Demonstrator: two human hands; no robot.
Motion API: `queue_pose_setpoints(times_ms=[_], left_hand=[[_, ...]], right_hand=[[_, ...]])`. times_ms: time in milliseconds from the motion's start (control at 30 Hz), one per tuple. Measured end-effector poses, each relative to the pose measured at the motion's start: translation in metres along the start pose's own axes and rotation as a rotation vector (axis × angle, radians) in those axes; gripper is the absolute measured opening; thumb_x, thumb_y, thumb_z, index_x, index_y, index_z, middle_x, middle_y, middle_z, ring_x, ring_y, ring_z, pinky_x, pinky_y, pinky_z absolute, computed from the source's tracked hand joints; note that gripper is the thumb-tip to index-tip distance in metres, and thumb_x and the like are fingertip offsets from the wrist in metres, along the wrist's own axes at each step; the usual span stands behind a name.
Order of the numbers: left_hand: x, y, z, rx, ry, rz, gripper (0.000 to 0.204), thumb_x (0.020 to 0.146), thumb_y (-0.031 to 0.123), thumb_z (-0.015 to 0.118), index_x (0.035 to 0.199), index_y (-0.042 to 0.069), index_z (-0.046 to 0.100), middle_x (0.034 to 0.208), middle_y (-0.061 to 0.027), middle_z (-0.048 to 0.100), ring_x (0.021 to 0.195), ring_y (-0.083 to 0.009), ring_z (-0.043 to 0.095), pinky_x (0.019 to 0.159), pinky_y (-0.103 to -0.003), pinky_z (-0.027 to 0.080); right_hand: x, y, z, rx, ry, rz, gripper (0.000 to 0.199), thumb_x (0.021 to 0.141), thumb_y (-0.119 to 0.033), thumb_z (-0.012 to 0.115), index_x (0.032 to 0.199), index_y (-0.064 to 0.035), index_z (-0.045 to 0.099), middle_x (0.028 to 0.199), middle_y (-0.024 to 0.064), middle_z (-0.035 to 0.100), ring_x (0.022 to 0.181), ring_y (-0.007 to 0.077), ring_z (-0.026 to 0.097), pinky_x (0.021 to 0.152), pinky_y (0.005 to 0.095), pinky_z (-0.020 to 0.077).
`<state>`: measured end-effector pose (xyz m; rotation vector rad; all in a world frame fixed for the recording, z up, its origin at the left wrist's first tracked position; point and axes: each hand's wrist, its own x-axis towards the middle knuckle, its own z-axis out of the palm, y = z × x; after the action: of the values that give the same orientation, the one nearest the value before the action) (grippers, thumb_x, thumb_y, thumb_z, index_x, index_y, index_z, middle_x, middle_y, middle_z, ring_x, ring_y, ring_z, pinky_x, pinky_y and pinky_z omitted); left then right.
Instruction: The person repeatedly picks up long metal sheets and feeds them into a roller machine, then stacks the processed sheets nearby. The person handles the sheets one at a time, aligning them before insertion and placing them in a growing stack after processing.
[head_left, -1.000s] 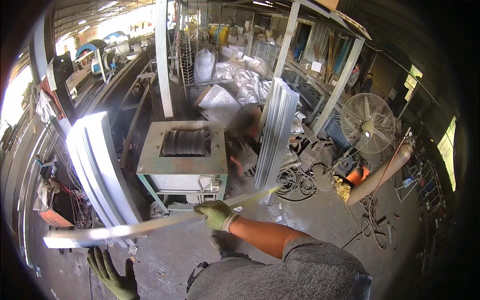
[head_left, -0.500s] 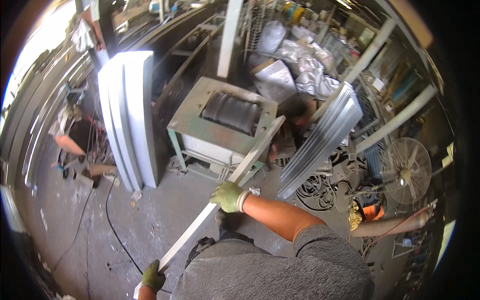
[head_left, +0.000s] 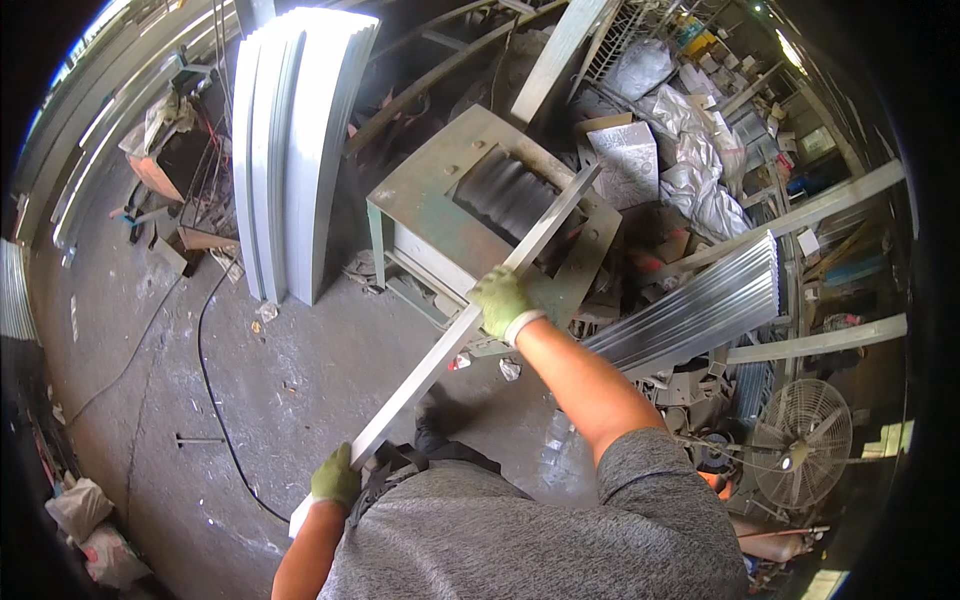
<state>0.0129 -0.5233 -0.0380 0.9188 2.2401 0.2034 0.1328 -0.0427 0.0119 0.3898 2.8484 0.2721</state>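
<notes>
A long pale metal bar (head_left: 420, 375) slants across my front, from my left hip up to the machine. My left hand (head_left: 336, 476), in a green glove, is closed round its near end. Farther along, my right hand (head_left: 502, 301), also gloved, grips the bar with fingers wrapped over it. The far tip of the bar lies over the top of a worn green machine (head_left: 430, 165), across its dark ribbed roller (head_left: 505, 195). Whether the bar touches the roller I cannot tell.
Bright curved metal sheets (head_left: 300, 150) stand left of the machine, and ribbed metal sheets (head_left: 700, 300) lean at the right. A fan (head_left: 803, 440) stands at lower right. Silvery sacks (head_left: 690, 150) pile up behind. A black cable (head_left: 205, 365) runs over the floor at left.
Both hands and the bar have moved forward toward the machine, and the bar's far end now reaches over the roller. My view has turned, and the grip stays closed.
</notes>
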Motion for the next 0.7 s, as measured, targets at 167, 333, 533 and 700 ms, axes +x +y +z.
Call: queue_pose_setpoints(times_ms=[167, 333, 533, 700], left_hand=[[0.048, 0.079, -0.018, -0.029, -0.114, 0.021, 0.036, 0.097, 0.029, 0.068, 0.128, 0.013, 0.061, 0.123, -0.0200, 0.075, 0.114, -0.0446, 0.073, 0.093, -0.056, 0.058], [0.070, 0.110, -0.039, -0.096, -0.164, 0.004, 0.049, 0.086, 0.039, 0.081, 0.124, 0.013, 0.064, 0.121, -0.0188, 0.077, 0.113, -0.0437, 0.073, 0.095, -0.053, 0.058], [0.044, 0.082, -0.042, -0.175, -0.184, 0.026, 0.055, 0.082, 0.052, 0.084, 0.118, 0.014, 0.069, 0.122, -0.0183, 0.076, 0.113, -0.0437, 0.073, 0.096, -0.051, 0.058], [0.012, 0.036, -0.022, -0.238, -0.106, 0.039, 0.044, 0.091, 0.044, 0.074, 0.128, 0.020, 0.068, 0.119, -0.0187, 0.077, 0.109, -0.0441, 0.074, 0.092, -0.052, 0.059]], right_hand=[[0.014, 0.084, -0.003, -0.019, -0.062, 0.074, 0.026, 0.089, -0.022, 0.067, 0.110, -0.0221, 0.082, 0.119, 0.0041, 0.079, 0.123, 0.0257, 0.069, 0.119, 0.0454, 0.0401], [0.018, 0.116, -0.002, 0.021, -0.123, 0.115, 0.029, 0.086, -0.018, 0.069, 0.112, -0.0226, 0.081, 0.120, 0.0025, 0.078, 0.125, 0.0246, 0.067, 0.122, 0.0457, 0.0372], [0.011, 0.084, 0.000, 0.170, 0.041, 0.096, 0.020, 0.085, -0.016, 0.068, 0.097, -0.0227, 0.082, 0.109, 0.0019, 0.079, 0.119, 0.0248, 0.068, 0.121, 0.0441, 0.0369], [0.003, 0.036, -0.001, 0.267, 0.099, 0.064, 0.024, 0.076, -0.010, 0.071, 0.094, -0.0228, 0.082, 0.105, 0.0027, 0.078, 0.116, 0.0280, 0.067, 0.122, 0.0463, 0.0373]])
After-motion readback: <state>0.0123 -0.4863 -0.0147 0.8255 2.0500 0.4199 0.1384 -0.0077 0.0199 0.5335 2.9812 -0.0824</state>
